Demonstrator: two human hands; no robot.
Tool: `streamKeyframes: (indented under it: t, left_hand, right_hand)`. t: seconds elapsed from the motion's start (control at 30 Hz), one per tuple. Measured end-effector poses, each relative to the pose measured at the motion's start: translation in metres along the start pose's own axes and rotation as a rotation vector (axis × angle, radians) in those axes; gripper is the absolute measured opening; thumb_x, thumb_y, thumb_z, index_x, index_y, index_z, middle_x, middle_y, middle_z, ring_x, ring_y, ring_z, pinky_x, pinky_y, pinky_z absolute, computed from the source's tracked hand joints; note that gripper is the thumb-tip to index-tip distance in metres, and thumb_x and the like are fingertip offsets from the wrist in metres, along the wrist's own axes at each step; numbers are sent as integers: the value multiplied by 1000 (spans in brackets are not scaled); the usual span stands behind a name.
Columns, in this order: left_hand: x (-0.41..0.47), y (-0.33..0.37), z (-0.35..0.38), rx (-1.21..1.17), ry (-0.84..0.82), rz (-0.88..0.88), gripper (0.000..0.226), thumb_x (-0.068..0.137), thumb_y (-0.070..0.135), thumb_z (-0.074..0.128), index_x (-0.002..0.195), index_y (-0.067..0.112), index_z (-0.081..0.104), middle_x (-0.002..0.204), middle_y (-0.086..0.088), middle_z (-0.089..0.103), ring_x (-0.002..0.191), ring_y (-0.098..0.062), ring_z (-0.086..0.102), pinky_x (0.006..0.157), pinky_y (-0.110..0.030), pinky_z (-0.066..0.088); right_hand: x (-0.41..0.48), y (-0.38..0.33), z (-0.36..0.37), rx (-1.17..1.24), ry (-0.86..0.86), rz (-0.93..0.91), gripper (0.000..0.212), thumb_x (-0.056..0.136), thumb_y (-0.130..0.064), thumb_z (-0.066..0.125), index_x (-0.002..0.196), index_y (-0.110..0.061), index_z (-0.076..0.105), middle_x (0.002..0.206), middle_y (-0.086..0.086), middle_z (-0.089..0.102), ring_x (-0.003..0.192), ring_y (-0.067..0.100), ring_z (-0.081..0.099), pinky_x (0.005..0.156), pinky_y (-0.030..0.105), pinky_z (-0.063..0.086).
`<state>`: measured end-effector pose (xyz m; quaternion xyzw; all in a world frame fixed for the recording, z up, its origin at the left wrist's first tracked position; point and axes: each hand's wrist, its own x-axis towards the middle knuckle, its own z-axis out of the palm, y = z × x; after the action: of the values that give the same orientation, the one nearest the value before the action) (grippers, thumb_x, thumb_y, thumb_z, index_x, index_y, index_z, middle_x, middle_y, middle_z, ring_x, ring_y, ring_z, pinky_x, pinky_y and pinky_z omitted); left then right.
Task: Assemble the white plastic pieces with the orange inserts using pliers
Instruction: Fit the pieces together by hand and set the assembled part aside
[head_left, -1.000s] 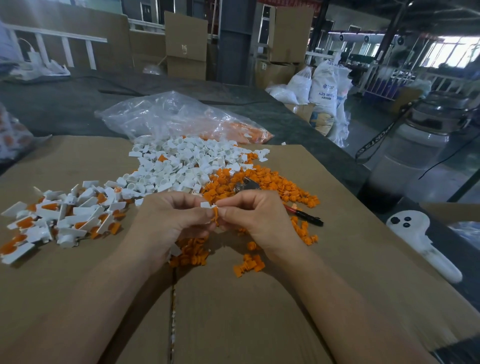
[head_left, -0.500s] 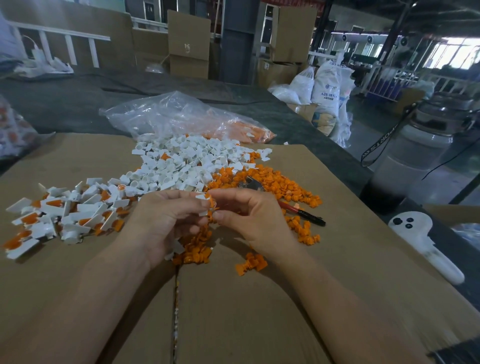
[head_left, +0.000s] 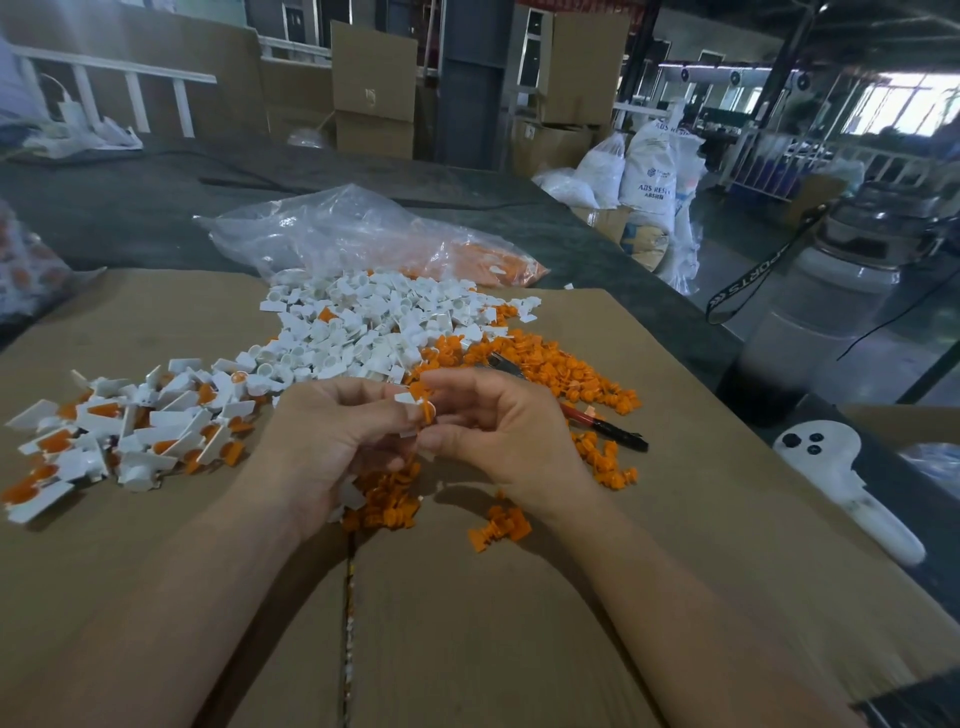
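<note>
Pliers (head_left: 589, 419) partly beneath orange inserts (head_left: 563, 370)

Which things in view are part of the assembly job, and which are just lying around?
Job: white pieces, orange inserts, pliers, finished assemblies, held piece between left hand and right hand.
Lying about: white controller, black lanyard, white sacks.

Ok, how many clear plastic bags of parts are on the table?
2. The far clear bag lies just beyond the pile of white pieces, with orange parts inside. The left-edge bag is cut off by the frame, also showing orange parts. Others may be out of view.
</note>
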<state>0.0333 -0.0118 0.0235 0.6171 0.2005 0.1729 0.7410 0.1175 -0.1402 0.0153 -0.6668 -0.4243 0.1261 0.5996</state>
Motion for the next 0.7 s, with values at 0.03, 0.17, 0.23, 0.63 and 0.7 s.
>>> streamKeyframes:
  t: [0.03, 0.17, 0.23, 0.63, 0.7]
  left_hand:
    - [0, 0, 0, 4, -3, 5, 9, 71, -5, 67, 69, 1, 60, 48, -4, 61, 43, -12, 59, 41, -17, 47]
    - [-2, 0, 1, 30, -12, 35, 7, 72, -2, 67, 69, 2, 62, 49, -4, 61, 45, -11, 59, 43, -17, 47]
    - [-2, 0, 1, 44, -12, 50, 8, 72, -2, 67, 67, 3, 63, 50, -4, 61, 46, -11, 59, 43, -17, 48]
    - [-2, -1, 0, 63, -39, 91, 8, 61, 4, 72, 55, 10, 70, 55, -8, 65, 50, -14, 62, 46, -18, 49]
    - [-2, -1, 1, 62, -44, 100, 2, 55, 10, 72, 55, 11, 71, 55, -7, 65, 50, -14, 62, 46, -18, 49]
  right_hand:
    - [0, -1, 0, 7, 3, 8, 44, 71, -2, 75, 99, -32, 62, 89, -1, 68, 85, 17, 67, 78, 28, 55]
    - [-1, -1, 0, 73, 4, 4, 35, 72, -1, 72, 98, -24, 65, 92, 6, 70, 85, 23, 68, 80, 37, 56]
    - [-1, -2, -1, 88, -3, -16, 31, 73, 0, 71, 97, -20, 67, 91, 7, 70, 85, 24, 68, 80, 39, 55]
    - [-3, -6, -2, 52, 9, 57, 25, 72, -1, 72, 94, -12, 68, 91, 11, 71, 84, 22, 68, 77, 32, 56]
    - [-3, -6, -2, 49, 12, 72, 25, 73, -1, 72, 95, -11, 67, 93, 15, 70, 86, 25, 68, 79, 36, 56]
